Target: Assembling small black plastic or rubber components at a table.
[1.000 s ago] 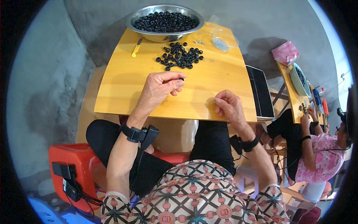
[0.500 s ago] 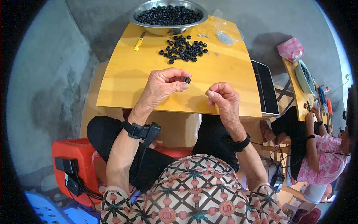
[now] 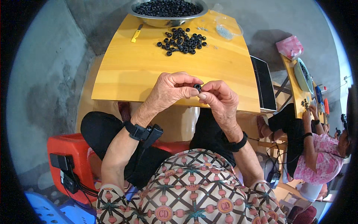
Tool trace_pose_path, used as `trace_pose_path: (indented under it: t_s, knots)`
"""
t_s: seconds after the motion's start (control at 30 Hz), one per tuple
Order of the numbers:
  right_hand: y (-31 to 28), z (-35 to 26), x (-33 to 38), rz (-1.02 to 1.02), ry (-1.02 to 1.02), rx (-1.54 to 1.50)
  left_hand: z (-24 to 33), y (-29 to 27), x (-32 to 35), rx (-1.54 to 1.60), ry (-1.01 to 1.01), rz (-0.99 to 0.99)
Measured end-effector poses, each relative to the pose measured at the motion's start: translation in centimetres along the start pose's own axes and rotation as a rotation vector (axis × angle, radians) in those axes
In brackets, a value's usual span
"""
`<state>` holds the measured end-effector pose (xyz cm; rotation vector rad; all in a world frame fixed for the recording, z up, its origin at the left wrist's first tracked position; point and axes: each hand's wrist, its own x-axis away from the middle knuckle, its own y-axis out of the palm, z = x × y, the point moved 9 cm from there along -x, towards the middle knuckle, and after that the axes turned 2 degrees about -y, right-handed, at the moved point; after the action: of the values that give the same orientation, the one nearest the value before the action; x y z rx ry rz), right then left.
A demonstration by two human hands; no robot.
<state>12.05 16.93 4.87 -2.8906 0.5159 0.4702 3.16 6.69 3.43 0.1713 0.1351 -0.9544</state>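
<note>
Both hands have drawn together since a moment ago: the left hand [image 3: 169, 91] and right hand [image 3: 220, 99] now meet over the near edge of the yellow counter [image 3: 126, 71], their fingers pinching one small black ring [image 3: 197, 87] between thumbs and forefingers. More black rings lie in a loose pile [image 3: 182, 40] near the far edge, just in front of a metal bowl [image 3: 167, 21] heaped with them.

Both hands meet mid-frame, fingertips pinched together. Left hand [image 3: 169, 89] comes in from lower left, right hand [image 3: 220, 100] from lower right, wrists bent inward.
</note>
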Motion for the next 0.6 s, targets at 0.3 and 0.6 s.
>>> trace_pose_path:
  t_s: [0.3,0.6]
  knots:
    - [-0.7,-1.4,0.4,0.042,-0.112,0.131,0.1,1.4,0.7,0.121,-0.059,-0.046]
    - [0.4,-5.1,0.4,0.001,-0.358,0.481,-0.7,1.9,1.6,0.275,-0.100,-0.045]
